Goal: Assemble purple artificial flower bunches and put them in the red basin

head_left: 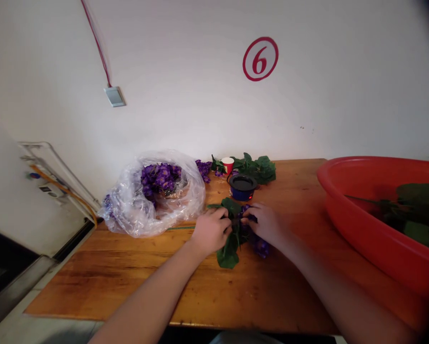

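Observation:
My left hand [211, 230] is closed around the stem of a green leaf spray [229, 255], and a thin green stem [181, 228] sticks out to its left. Close beside it, my right hand [263, 223] pinches purple artificial flowers [260, 247] against the leaves. The fingertips of both hands nearly meet, and the exact joint between flowers and leaves is hidden. Just beyond them stands a small blue pot [242, 191] with a dark top and a red light.
On the wooden table [135, 282], a clear plastic bag [128, 215] of purple flowers [160, 177] lies left. A red paper cup [228, 166] and green leaves [259, 168] are behind the pot. A large red basin [365, 227] with leaves [420, 205] stands right.

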Demonstrator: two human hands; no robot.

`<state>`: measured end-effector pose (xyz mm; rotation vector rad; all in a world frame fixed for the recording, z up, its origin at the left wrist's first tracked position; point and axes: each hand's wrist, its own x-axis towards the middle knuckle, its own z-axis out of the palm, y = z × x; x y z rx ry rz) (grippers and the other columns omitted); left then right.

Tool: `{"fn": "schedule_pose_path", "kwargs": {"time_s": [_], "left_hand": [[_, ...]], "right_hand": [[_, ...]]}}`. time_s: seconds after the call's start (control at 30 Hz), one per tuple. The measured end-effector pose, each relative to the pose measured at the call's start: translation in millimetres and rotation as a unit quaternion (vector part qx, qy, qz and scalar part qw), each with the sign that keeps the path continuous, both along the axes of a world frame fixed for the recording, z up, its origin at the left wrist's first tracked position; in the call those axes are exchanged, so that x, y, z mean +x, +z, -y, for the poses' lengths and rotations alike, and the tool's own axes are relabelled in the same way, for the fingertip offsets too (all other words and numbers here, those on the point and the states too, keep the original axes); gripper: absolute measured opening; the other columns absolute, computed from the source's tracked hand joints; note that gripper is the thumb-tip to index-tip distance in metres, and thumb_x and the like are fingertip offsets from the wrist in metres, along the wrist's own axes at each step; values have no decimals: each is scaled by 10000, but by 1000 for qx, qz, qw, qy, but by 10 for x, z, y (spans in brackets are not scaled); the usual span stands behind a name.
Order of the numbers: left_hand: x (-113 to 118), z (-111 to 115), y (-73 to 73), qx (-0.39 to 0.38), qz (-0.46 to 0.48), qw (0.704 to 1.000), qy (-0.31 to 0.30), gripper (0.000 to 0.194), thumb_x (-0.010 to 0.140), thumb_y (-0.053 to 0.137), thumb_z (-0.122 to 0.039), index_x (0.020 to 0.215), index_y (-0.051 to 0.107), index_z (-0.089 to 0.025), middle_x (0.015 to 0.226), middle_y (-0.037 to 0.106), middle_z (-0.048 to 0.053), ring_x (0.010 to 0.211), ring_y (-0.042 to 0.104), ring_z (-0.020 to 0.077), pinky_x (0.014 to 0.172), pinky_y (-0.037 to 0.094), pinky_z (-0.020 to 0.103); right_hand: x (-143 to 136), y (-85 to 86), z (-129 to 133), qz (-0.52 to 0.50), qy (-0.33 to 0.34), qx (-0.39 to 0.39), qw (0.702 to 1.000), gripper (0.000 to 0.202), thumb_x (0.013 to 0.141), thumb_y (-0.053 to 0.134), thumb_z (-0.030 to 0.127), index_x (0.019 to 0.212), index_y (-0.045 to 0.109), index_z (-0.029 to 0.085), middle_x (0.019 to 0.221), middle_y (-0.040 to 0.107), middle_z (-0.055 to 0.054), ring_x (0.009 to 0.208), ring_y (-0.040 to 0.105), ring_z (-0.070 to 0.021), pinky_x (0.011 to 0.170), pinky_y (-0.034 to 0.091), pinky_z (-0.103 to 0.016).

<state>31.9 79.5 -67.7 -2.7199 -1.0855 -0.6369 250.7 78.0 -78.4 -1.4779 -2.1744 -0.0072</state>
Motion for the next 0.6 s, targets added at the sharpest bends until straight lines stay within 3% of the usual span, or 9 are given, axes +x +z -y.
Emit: {"fn": "schedule_pose_path", "kwargs": {"time_s": [0.17, 0.3, 0.4, 0.47, 0.6], "left_hand": [[-5, 31, 67, 50, -55, 996, -49, 165, 869, 547, -251, 764, 654, -182, 885, 624, 86, 944, 501, 244, 793, 345, 414], [-16, -14, 49, 26, -83, 994, -70, 119, 850, 546, -221, 790, 633, -167, 824, 614, 81, 901, 510, 235, 773, 355, 397], [-32, -95, -48, -26, -60, 995, -77, 141, 869, 526, -239, 846, 640, -160, 838, 633, 80, 852, 541, 224, 752, 387, 369], [-43, -150, -138, -61, -26, 995, -81, 169, 884, 508, -249, 880, 648, -153, 853, 648, 87, 846, 567, 224, 762, 416, 360], [-62, -210, -314, -133, 84, 986, -63, 231, 838, 522, -155, 1025, 657, -166, 996, 675, 91, 995, 593, 247, 856, 467, 375]], "right_hand": [[13, -19, -21, -7, 2, -19, 1000, 136, 851, 630, 318, 868, 710, 210, 858, 656, -48, 837, 604, -221, 692, 444, -329], [-21, 44, 15, -56, 5, 7, 998, 220, 819, 677, 317, 1012, 688, 211, 1026, 631, -75, 970, 594, -244, 838, 479, -387], [-142, 208, 88, -85, -2, 94, 992, 392, 813, 684, 359, 1174, 625, 218, 1175, 569, -108, 1132, 515, -287, 985, 423, -472], [-299, 353, 136, -84, 26, 127, 988, 392, 838, 655, 360, 1204, 605, 229, 1213, 549, -114, 1177, 475, -299, 1018, 391, -503], [-794, 594, 80, -76, 136, 105, 982, 341, 842, 649, 299, 1175, 613, 229, 1188, 568, -102, 1160, 482, -277, 1022, 383, -477]]}}
